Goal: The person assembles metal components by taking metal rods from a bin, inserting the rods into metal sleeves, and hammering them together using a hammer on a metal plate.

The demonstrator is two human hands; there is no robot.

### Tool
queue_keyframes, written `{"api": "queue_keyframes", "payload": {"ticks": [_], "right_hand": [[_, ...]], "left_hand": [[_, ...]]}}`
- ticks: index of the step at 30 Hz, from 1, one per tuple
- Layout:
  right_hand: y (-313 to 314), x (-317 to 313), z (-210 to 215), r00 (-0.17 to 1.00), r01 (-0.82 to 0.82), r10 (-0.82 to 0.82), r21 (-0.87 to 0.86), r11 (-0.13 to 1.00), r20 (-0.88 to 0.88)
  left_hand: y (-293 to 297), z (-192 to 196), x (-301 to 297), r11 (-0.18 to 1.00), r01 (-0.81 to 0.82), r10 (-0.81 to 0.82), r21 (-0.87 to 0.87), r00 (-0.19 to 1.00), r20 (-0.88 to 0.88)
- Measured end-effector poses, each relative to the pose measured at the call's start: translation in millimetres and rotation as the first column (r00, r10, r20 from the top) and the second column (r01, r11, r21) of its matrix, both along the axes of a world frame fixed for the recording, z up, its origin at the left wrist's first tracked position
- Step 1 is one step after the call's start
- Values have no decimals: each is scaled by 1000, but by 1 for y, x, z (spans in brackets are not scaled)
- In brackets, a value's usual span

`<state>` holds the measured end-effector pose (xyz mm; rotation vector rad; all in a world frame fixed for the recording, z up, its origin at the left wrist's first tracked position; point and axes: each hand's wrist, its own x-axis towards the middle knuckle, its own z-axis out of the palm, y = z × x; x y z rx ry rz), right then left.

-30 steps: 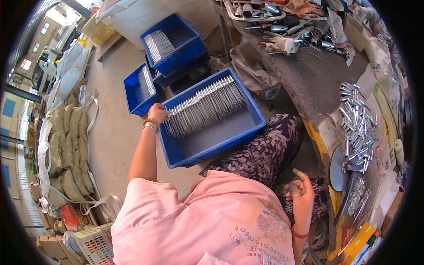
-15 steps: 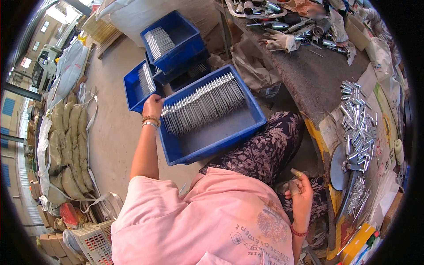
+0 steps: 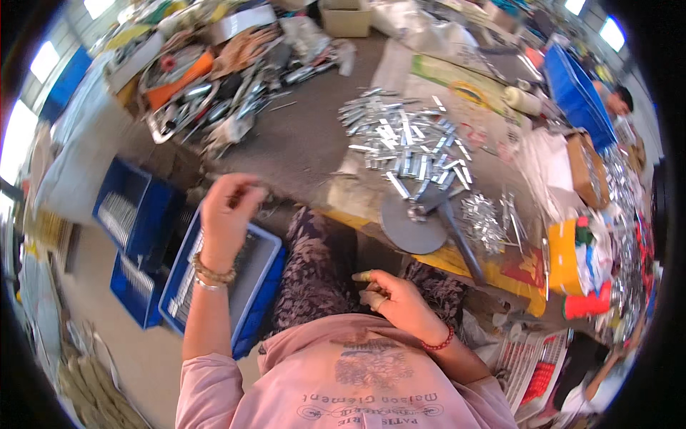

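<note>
My left hand (image 3: pixel 230 207) is raised over the large blue bin (image 3: pixel 266 275), its bent fingers smeared by motion. Whether anything small is in them cannot be made out. Inside that bin stands a row of thin metal rods (image 3: pixel 184 280), partly hidden by my forearm. My right hand (image 3: pixel 395 300) hovers above my lap by the table edge, fingers loosely bent and apart, one fingertip wrapped in something yellowish. No object shows in it. Ahead lie a pile of shiny metal tubes (image 3: pixel 411 139), a grey round plate with a dark bar (image 3: pixel 413 225) and a heap of small metal pins (image 3: pixel 482 218).
More blue bins (image 3: pixel 132 207) with metal rods stand on the floor at left. Tools and rags (image 3: pixel 214 93) clutter the table's far left. A yellow box (image 3: pixel 564 254), a red roll (image 3: pixel 587 302) and a white crate (image 3: pixel 532 365) sit at right. Another person (image 3: pixel 620 100) is at far right.
My view has swung right toward the table. My left hand has left the bin's rim at the rod row and come up toward the table. My right hand stays by my lap.
</note>
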<state>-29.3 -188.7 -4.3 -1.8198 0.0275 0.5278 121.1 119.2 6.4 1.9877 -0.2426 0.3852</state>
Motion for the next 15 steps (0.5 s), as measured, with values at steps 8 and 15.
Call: {"api": "queue_keyframes", "payload": {"ticks": [8, 15], "right_hand": [[-25, -18, 7, 965, 162, -146, -55, 985, 217], [-86, -31, 71, 825, 316, -188, -160, 935, 534]], "left_hand": [[-158, 41, 25, 748, 379, -577, 545, 777, 251], [-175, 43, 30, 693, 406, -589, 596, 796, 143]]}}
